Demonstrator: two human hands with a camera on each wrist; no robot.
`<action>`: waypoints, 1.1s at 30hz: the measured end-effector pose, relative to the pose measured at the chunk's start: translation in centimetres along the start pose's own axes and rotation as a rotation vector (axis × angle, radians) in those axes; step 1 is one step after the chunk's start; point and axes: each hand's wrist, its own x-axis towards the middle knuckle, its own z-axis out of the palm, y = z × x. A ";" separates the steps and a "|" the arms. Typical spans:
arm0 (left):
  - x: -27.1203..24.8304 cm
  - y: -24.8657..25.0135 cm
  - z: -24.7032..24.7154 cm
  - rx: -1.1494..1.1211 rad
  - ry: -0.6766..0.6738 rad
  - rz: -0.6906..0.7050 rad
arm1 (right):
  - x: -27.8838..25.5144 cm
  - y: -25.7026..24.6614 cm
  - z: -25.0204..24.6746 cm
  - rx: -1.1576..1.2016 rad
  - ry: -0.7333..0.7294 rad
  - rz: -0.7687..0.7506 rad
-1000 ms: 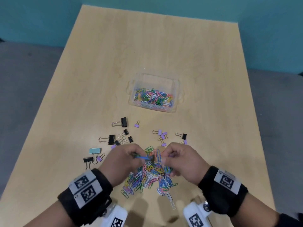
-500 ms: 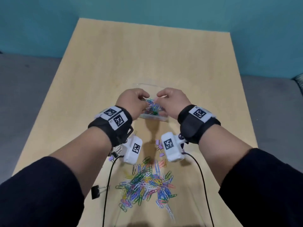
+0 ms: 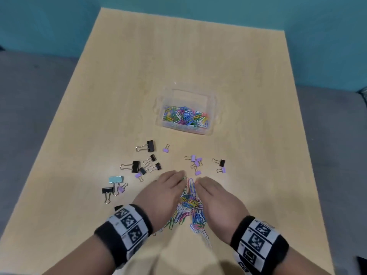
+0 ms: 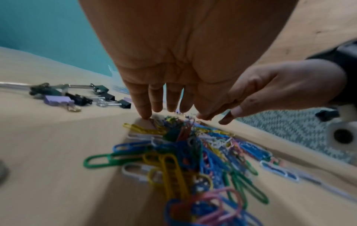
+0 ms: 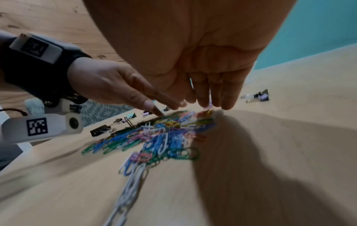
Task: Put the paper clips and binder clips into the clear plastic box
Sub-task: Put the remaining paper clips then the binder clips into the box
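Observation:
A heap of coloured paper clips (image 3: pixel 189 207) (image 4: pixel 193 152) (image 5: pixel 160 137) lies near the table's front edge. My left hand (image 3: pixel 165 190) (image 4: pixel 164 105) and right hand (image 3: pixel 214 197) (image 5: pixel 208 102) flank the heap, fingers straight and pointing down, tips touching the table at its far end. Neither hand holds anything. The clear plastic box (image 3: pixel 158 108) stands beyond, in mid table, with several coloured paper clips (image 3: pixel 185 118) inside. Black, purple and one light blue binder clips (image 3: pixel 142 165) (image 4: pixel 77 96) (image 5: pixel 108 126) lie scattered between box and heap.
The wooden table (image 3: pixel 178 56) has bare room beyond and to both sides of the box. More purple and black binder clips (image 3: pixel 206 164) lie right of centre. Grey floor and a teal wall surround the table.
Both hands came back from over the box to the heap near the front edge. The box now holds more paper clips than a second ago. Fingers went from pinching to straight.

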 end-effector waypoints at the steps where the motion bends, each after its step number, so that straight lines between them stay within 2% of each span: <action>1: 0.5 -0.1 0.5 0.032 -0.027 0.000 | -0.1 -0.1 0.5 -0.029 0.008 0.007; 4: 0.6 0.0 0.9 0.073 -0.048 0.036 | -0.6 -0.5 1.4 -0.066 -0.022 -0.030; 7: -1.7 0.3 0.1 0.063 0.057 0.073 | -2.0 -0.8 0.9 -0.028 -0.013 -0.074; 9: -3.9 0.5 -0.1 0.065 0.128 -0.001 | -3.5 -0.8 0.4 0.062 0.000 0.045; 10: -4.8 0.7 -0.1 0.040 0.122 -0.072 | -4.3 -0.8 0.4 0.098 -0.014 0.116; 13: -6.0 1.5 0.8 0.041 0.010 -0.213 | -5.2 -1.0 1.5 0.135 -0.124 0.248; 16: -4.6 1.8 0.9 0.001 -0.031 -0.244 | -3.3 -1.8 2.4 0.161 -0.099 0.227; 22: -1.3 1.6 0.7 -0.083 0.036 -0.278 | 1.1 -2.8 2.0 0.149 -0.002 0.220; 27: -0.7 1.2 1.3 -0.035 0.121 -0.261 | 1.6 -2.7 2.0 0.058 0.059 0.155; 33: -1.2 1.5 1.1 0.041 0.102 -0.251 | 1.3 -2.4 1.3 0.047 0.017 0.145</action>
